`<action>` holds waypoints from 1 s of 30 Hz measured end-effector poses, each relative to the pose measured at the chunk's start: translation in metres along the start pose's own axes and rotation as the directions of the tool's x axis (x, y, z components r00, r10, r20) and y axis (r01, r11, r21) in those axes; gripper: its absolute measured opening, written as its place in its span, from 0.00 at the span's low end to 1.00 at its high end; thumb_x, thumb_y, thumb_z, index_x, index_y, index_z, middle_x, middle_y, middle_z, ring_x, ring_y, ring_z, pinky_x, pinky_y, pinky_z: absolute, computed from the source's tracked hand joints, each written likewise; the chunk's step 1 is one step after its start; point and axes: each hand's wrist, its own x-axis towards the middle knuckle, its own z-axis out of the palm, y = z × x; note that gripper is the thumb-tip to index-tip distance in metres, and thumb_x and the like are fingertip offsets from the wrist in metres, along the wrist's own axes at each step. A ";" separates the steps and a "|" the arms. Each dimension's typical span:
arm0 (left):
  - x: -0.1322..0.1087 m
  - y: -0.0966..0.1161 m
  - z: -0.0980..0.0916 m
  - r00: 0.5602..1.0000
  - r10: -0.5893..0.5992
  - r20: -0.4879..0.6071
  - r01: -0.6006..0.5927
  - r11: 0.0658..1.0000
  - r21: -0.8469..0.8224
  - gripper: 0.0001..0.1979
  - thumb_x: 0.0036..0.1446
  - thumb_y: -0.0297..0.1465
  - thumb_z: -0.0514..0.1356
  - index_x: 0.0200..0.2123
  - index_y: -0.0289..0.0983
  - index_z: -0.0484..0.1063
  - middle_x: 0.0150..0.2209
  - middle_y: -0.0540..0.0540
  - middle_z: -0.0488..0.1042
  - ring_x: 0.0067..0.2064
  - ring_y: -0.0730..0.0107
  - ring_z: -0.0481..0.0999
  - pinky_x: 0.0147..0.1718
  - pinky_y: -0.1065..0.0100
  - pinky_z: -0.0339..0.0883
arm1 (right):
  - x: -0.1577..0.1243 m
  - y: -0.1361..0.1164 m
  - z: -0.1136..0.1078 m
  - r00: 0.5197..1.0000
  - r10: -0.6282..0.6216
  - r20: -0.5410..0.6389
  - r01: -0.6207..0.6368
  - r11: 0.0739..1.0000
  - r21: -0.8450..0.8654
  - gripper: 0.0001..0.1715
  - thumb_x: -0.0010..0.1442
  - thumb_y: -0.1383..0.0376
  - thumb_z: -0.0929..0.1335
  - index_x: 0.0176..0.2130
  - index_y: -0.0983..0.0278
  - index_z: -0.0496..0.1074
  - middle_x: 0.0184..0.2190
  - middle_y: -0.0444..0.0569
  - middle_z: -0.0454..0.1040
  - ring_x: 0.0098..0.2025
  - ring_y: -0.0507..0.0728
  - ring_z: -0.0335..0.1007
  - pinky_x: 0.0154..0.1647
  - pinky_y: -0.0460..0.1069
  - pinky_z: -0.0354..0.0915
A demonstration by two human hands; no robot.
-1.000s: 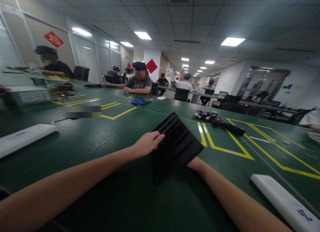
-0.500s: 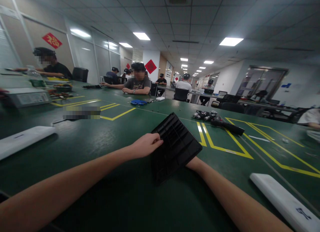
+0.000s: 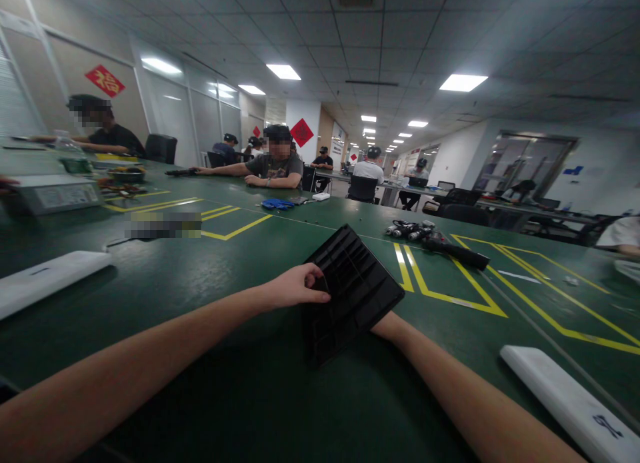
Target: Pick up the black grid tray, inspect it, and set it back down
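A black plastic compartment tray (image 3: 353,283) is tilted above the green table, its ribbed, divided face turned toward me. At its left edge is my left hand (image 3: 303,284), with curled fingers and the thumb lying lower against the tray's face. A thin edge shows between thumb and fingers, and I cannot tell whether it is a divider or a separate piece. My right hand (image 3: 387,324) holds the tray from behind at the lower right; its fingers are hidden and only the wrist area shows.
White numbered blocks lie at left (image 3: 55,280) and right (image 3: 570,403). Beyond the tray are a bundle of dark cables with metal connectors (image 3: 415,231), a black tube (image 3: 465,255) and blue gloves (image 3: 277,204). Yellow tape (image 3: 460,303) marks the table. A co-worker (image 3: 277,160) sits opposite.
My left thumb has moved down and away from the fingers, widening the gap between them. The tray and right arm stay nearly still. The co-worker opposite has stretched an arm toward a black object.
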 end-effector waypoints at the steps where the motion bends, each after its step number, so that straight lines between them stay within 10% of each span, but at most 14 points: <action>1: -0.001 0.001 0.002 0.999 0.046 -0.021 -0.044 0.992 0.121 0.24 0.38 0.43 0.62 0.37 0.34 0.65 0.26 0.53 0.61 0.27 0.74 0.63 0.25 0.72 0.56 | 0.000 0.000 0.001 1.000 -0.005 0.000 0.005 1.000 0.012 0.28 0.58 0.58 0.61 0.58 0.54 0.54 0.59 0.47 0.56 0.60 0.58 0.50 0.61 0.59 0.46; 8: 0.007 0.006 -0.003 0.934 0.288 -0.211 -0.085 0.753 0.653 0.17 0.44 0.43 0.55 0.32 0.35 0.67 0.33 0.46 0.70 0.34 0.65 0.69 0.31 0.68 0.59 | 0.006 0.017 -0.016 0.996 0.081 0.044 -0.071 0.980 -0.188 0.28 0.55 0.65 0.62 0.56 0.56 0.58 0.58 0.47 0.58 0.60 0.60 0.49 0.59 0.58 0.48; 16: 0.025 -0.051 -0.093 0.805 -0.201 -0.558 0.553 0.593 0.585 0.28 0.45 0.51 0.49 0.33 0.31 0.71 0.38 0.33 0.72 0.40 0.49 0.71 0.33 0.61 0.63 | -0.013 0.047 -0.085 0.753 0.601 -0.268 -0.594 0.446 -0.670 0.33 0.55 0.63 0.63 0.58 0.67 0.53 0.50 0.57 0.66 0.52 0.65 0.57 0.50 0.55 0.55; 21: 0.019 -0.076 -0.111 0.733 -0.346 -0.586 0.666 0.541 0.514 0.29 0.45 0.50 0.50 0.35 0.29 0.72 0.42 0.28 0.71 0.43 0.44 0.70 0.35 0.57 0.64 | -0.024 0.058 -0.088 0.640 0.711 -0.293 -0.650 0.297 -0.700 0.31 0.55 0.60 0.60 0.56 0.69 0.55 0.51 0.59 0.65 0.52 0.66 0.57 0.48 0.56 0.56; 26: 0.019 -0.070 -0.104 0.789 -0.123 -0.601 0.545 0.593 0.593 0.22 0.53 0.39 0.46 0.36 0.27 0.70 0.40 0.27 0.70 0.43 0.46 0.70 0.39 0.55 0.63 | -0.016 0.049 -0.078 0.699 0.624 -0.349 -0.615 0.277 -0.739 0.32 0.55 0.56 0.60 0.56 0.67 0.56 0.57 0.57 0.57 0.59 0.71 0.45 0.53 0.67 0.46; 30: 0.024 -0.045 -0.065 0.825 0.163 -0.541 0.250 0.754 0.608 0.17 0.54 0.24 0.41 0.40 0.29 0.67 0.40 0.34 0.71 0.43 0.60 0.70 0.44 0.62 0.62 | 0.000 0.025 -0.054 0.787 0.560 -0.258 -0.549 0.446 -0.707 0.33 0.57 0.56 0.58 0.57 0.70 0.55 0.59 0.58 0.53 0.61 0.68 0.41 0.57 0.64 0.43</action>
